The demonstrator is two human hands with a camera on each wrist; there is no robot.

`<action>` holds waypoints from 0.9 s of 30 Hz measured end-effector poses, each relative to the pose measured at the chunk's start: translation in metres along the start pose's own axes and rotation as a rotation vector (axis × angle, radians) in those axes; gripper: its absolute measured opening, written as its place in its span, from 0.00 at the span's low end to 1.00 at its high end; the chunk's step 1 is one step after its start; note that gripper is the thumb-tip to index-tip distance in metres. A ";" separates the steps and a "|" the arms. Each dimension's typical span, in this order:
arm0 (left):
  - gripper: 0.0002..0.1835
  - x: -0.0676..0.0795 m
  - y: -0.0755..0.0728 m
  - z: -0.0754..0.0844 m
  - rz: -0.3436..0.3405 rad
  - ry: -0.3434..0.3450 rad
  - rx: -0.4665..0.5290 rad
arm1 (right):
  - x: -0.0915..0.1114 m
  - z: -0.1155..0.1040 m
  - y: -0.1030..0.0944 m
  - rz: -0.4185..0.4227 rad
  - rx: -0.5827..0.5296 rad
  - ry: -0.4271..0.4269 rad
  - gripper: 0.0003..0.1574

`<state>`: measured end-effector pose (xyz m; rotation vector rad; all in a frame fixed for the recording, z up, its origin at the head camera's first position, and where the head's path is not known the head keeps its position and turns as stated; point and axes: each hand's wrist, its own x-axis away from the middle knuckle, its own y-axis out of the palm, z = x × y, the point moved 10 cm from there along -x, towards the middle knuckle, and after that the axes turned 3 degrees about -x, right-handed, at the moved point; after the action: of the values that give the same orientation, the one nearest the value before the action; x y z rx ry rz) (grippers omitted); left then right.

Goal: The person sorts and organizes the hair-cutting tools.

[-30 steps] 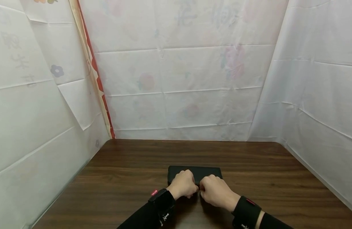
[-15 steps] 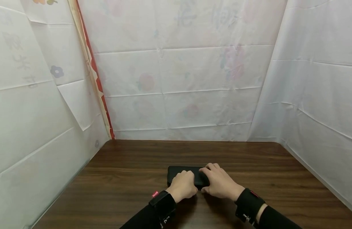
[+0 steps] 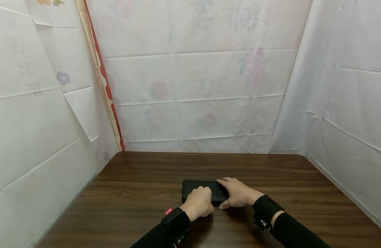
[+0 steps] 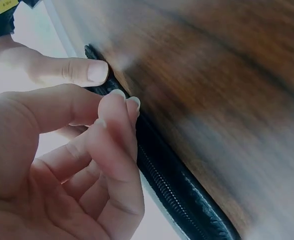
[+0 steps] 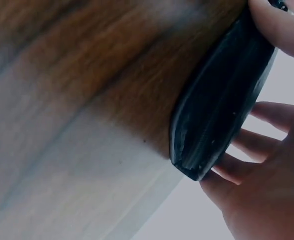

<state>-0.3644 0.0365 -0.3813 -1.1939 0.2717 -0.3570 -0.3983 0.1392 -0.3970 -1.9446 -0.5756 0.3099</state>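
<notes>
A black, leather-like zip wallet point(image 3: 189, 187) lies flat on the table in the head view. Along its near side runs the zipper point(image 4: 161, 182), seen in the left wrist view. My left hand point(image 3: 199, 201) is curled at that near side, thumb and fingertips pinched together at the zipper; the bit between them is hidden. My right hand point(image 3: 237, 194) holds the wallet's right end, thumb at the near side and fingers spread over the top and far side. In the right wrist view, the wallet's end point(image 5: 211, 110) sits between thumb and fingers.
Brown wood-grain table point(image 3: 140, 172) surrounds the wallet. White patterned sheets hang at the back point(image 3: 190, 86), left and right of the table. Black bands and sleeves cover both wrists and forearms.
The right hand has left its curled position beside the left hand, opened, and moved right to hold the wallet's right end. The left hand stays nearly in place at the zipper.
</notes>
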 end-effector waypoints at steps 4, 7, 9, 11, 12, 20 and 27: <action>0.04 -0.001 0.000 -0.002 -0.001 -0.005 0.021 | -0.003 0.002 -0.001 -0.015 0.018 0.030 0.59; 0.04 -0.001 0.001 -0.003 -0.006 -0.005 0.040 | -0.006 0.004 -0.002 -0.020 0.036 0.041 0.58; 0.04 -0.001 0.001 -0.004 -0.010 -0.002 0.049 | -0.007 0.004 -0.002 -0.022 0.039 0.045 0.58; 0.06 -0.001 0.002 -0.004 -0.018 0.004 0.065 | -0.006 0.005 -0.002 -0.022 0.040 0.052 0.58; 0.08 0.000 0.003 -0.003 -0.020 0.011 0.072 | -0.006 0.005 -0.002 -0.021 0.039 0.056 0.58; 0.15 0.003 0.002 -0.002 -0.009 0.048 0.100 | -0.004 0.006 -0.002 -0.010 0.025 0.071 0.58; 0.10 0.002 0.000 -0.005 -0.025 0.025 0.099 | -0.004 0.007 -0.002 -0.008 0.020 0.066 0.57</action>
<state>-0.3649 0.0313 -0.3836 -1.0970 0.2583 -0.4032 -0.4052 0.1431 -0.3985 -1.9255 -0.5355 0.2449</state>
